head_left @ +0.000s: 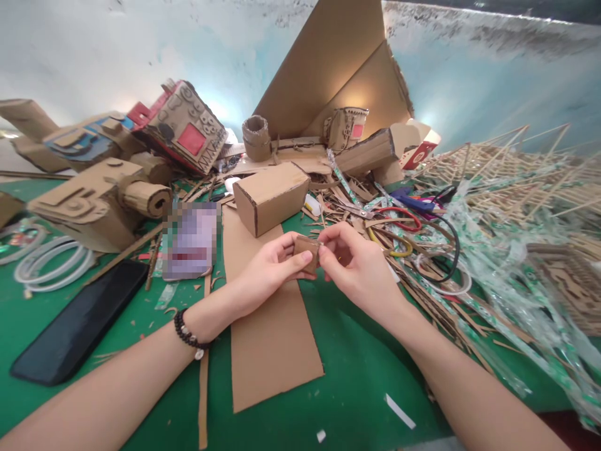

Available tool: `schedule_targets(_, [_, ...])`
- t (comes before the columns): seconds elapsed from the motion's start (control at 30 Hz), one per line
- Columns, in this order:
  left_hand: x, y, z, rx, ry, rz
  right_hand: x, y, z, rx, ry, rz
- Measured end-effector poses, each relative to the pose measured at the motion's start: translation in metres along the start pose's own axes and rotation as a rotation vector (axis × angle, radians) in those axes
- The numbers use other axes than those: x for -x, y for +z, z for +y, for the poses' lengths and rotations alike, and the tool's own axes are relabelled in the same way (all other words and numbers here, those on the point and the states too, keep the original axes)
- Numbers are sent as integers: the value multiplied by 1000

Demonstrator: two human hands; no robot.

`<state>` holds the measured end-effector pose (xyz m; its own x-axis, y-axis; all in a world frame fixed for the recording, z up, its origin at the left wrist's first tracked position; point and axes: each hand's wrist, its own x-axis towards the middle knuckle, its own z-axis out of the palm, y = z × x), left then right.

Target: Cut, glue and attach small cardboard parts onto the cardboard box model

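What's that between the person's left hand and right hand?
In the head view, a small cardboard piece sits between the left hand and right hand.

The left hand (272,266) curls, thumb (300,259) uppermost. Just beside it, the right hand (354,260) pinches. Bare forearms (469,376) slant inward behind both.

Craft workshop: cardboard models (96,203), scissors (364,213)
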<state>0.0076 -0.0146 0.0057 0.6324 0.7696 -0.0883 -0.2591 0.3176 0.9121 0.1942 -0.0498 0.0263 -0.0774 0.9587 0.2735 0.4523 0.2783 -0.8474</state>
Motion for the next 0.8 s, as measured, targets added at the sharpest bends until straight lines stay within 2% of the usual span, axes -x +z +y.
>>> schedule_targets(0.17, [0, 0, 0, -24, 21, 61, 0, -1, 7, 60, -107, 61])
schedule_targets(0.27, [1, 1, 1, -25, 13, 83, -1, -3, 7, 122, -166, 56])
schedule_targets(0.47, [0, 2, 2, -46, 41, 149, -1, -5, 4, 181, -226, 52])
schedule_targets(0.67, [-2, 1, 0, -72, 125, 244, 1, -1, 7, 234, -302, 40])
schedule_targets(0.8, [-2, 1, -1, -148, 169, 279, 0, -1, 7, 208, -300, 34])
